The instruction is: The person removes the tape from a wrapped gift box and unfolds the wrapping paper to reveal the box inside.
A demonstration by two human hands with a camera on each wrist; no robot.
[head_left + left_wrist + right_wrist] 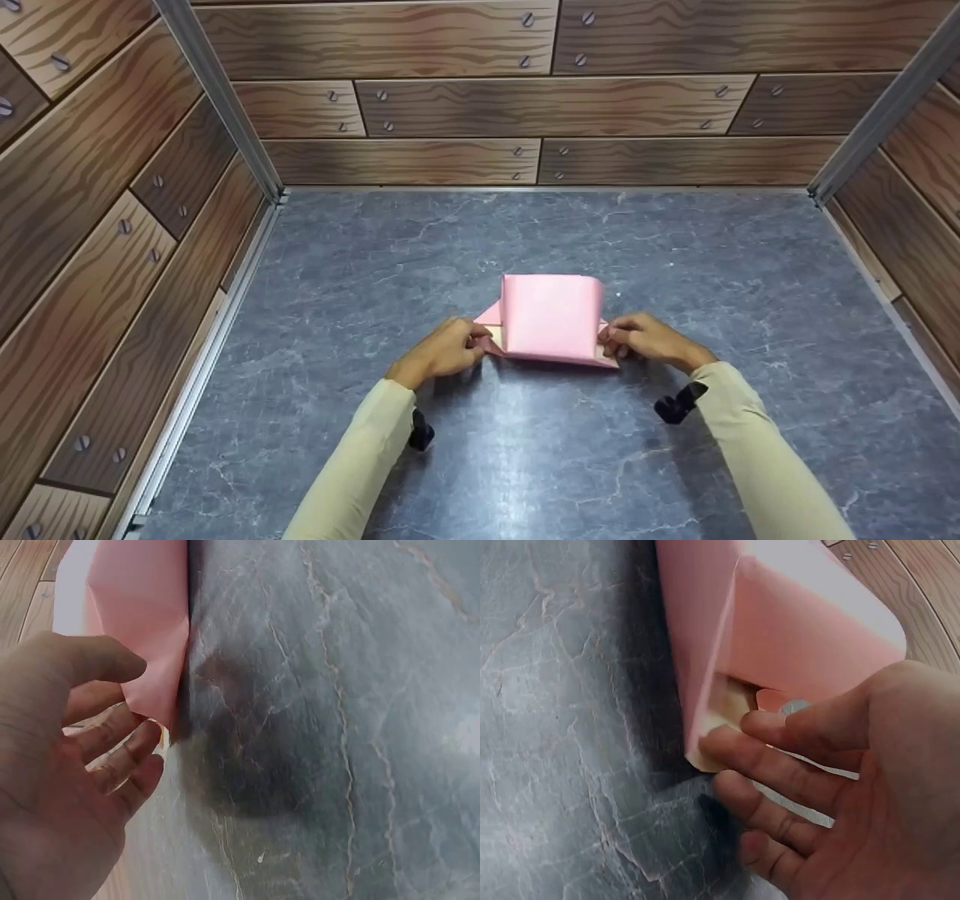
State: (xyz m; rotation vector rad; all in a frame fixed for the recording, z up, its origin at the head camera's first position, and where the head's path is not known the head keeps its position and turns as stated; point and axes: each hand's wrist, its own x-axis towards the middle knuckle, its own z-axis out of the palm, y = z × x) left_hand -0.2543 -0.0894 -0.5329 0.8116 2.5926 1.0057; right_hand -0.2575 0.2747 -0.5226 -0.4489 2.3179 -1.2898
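A sheet of pink paper point(551, 315), bent into a box-like shape with a rounded top, stands on the grey marbled surface between both hands. Its paler cream side shows at the ends. In the left wrist view, my left hand point(67, 742) pinches the pointed end flap point(154, 686), thumb on the near face and fingers behind. At the other end, my right hand point(825, 772) has its fingers extended, fingertips touching the cream part point(724, 724) inside the open right end. What lies deeper inside the paper is mostly hidden.
Wood-patterned walls point(450, 109) with metal edging point(225, 300) enclose the marbled surface point(420, 232) at the back and sides. Each sleeved wrist carries a black device point(681, 403). Glare shows on the surface in front of the paper.
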